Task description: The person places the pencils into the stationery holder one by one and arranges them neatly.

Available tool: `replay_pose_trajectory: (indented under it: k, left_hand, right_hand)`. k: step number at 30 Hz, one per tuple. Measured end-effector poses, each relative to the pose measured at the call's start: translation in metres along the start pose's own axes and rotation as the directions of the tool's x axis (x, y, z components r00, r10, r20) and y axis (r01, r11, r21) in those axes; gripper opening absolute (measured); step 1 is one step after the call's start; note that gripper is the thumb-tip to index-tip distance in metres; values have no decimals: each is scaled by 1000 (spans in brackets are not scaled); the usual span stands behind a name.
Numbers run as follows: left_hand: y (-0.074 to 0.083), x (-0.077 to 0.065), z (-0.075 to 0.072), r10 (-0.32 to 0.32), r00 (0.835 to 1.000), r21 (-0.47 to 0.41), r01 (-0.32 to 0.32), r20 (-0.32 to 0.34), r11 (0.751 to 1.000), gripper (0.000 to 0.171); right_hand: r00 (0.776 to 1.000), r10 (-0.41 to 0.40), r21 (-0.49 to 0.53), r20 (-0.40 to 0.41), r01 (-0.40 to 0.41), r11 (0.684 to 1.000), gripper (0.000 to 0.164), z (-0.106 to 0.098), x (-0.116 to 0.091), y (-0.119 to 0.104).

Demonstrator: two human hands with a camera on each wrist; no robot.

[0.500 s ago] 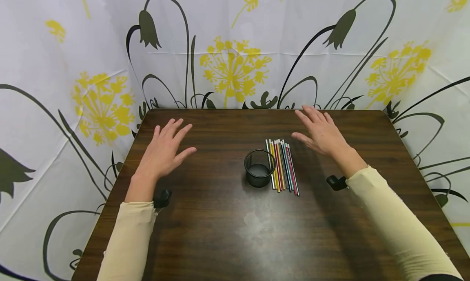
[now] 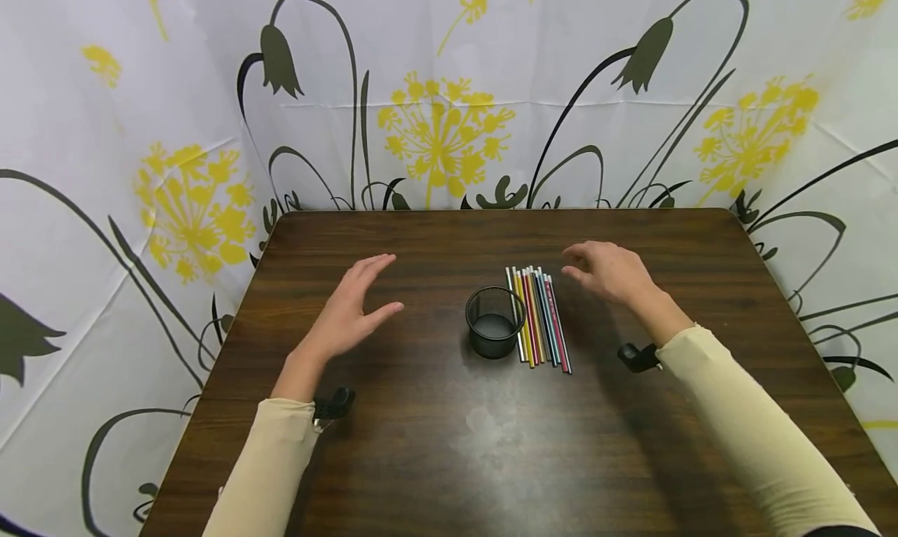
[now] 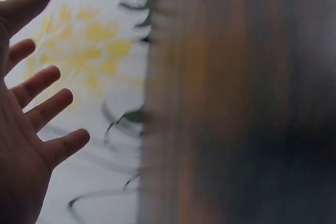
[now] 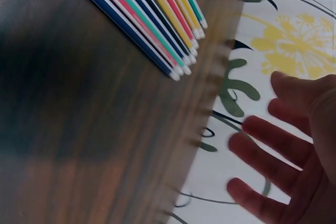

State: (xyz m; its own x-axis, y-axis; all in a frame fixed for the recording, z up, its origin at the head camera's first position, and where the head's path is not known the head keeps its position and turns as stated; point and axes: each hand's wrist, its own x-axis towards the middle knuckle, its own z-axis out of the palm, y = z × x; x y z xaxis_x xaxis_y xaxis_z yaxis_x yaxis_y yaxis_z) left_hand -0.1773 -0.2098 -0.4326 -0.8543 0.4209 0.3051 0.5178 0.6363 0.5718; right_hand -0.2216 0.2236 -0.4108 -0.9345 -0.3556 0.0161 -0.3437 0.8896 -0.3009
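Note:
A black mesh pencil cup (image 2: pixel 494 342), round and with nothing in it, stands upright near the middle of the table. Against its right side lies a row of several striped pencils (image 2: pixel 544 319), side by side, white ends toward the back; the right wrist view shows those pencils (image 4: pixel 152 19) in blue, pink, green, yellow and red. My left hand (image 2: pixel 344 311) hovers left of the cup, its fingers extended and thumb apart. My right hand (image 2: pixel 609 272) is raised to the right of the pencils, fingers loosely bent. Neither hand touches anything.
The dark brown wooden table (image 2: pixel 435 459) ends at a back edge against a white curtain (image 2: pixel 435 38) with yellow and grey-green flowers. A small black wrist camera (image 2: pixel 335 403) sits at the left cuff, another wrist camera (image 2: pixel 637 358) at the right.
My left hand has moved right, toward the cup, and turned. My right hand has dropped slightly and its fingers have bent. Cup and pencils stay where they were.

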Motion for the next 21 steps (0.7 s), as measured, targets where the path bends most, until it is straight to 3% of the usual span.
replay_pose_trajectory:
  k: [4,11,15,21]
  left_hand:
    - [13,2,31,18,999,-190,-11,33,982,78]
    - [35,9,76,3,995,-429,39,96,903,88]
    - [41,12,95,-7,994,-481,61,113,875,93]
    - [47,21,115,-15,991,-483,80,136,872,99]
  right_hand:
    - [995,76,97,70,-83,992,31,15,-1,0]
    - [976,186,225,116,-209,952,23,43,-2,2]
    - [960,225,328,165,-268,906,23,56,-3,4]
    - [945,275,384,176,-323,865,26,69,-4,7]
